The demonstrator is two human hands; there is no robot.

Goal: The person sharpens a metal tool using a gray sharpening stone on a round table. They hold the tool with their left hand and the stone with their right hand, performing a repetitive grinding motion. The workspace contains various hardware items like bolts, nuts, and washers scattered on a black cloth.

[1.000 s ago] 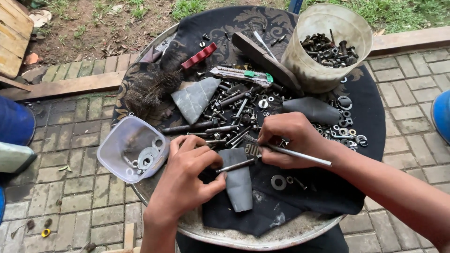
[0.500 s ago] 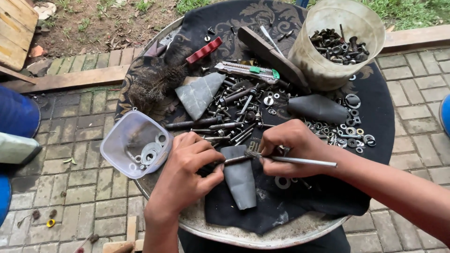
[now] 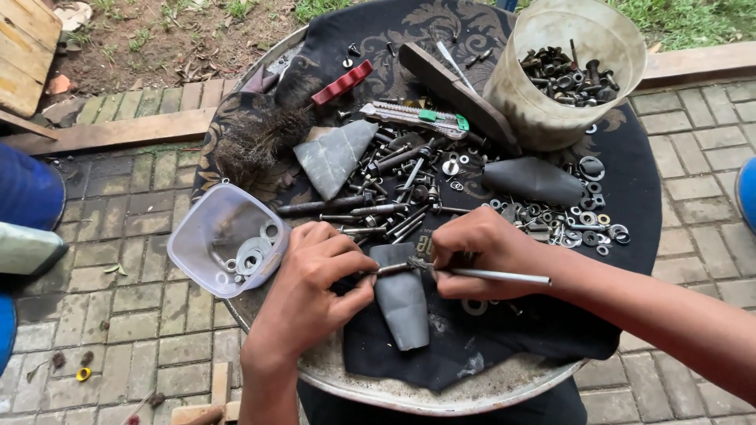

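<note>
My left hand point(image 3: 315, 287) pinches one end of a small bolt point(image 3: 392, 269) over a grey rubber piece point(image 3: 402, 303). My right hand point(image 3: 480, 252) grips a thin metal rod point(image 3: 504, 276) whose tip meets that bolt. Both hands work above a black patterned cloth point(image 3: 543, 323) on a round metal tray point(image 3: 378, 393). Just beyond the hands lies a pile of bolts, nuts and washers point(image 3: 409, 181).
A clear plastic tub point(image 3: 224, 240) with washers sits at the tray's left edge. A large bucket point(image 3: 571, 71) of bolts stands at the back right. A utility knife point(image 3: 413, 116), red handle point(image 3: 342, 83), brush point(image 3: 256, 138) and grey rubber pieces point(image 3: 335, 153) lie behind. Brick paving surrounds.
My hands have drawn closer together over the grey rubber piece, and the rod's tip now meets the bolt in my left fingers. The view has shifted slightly.
</note>
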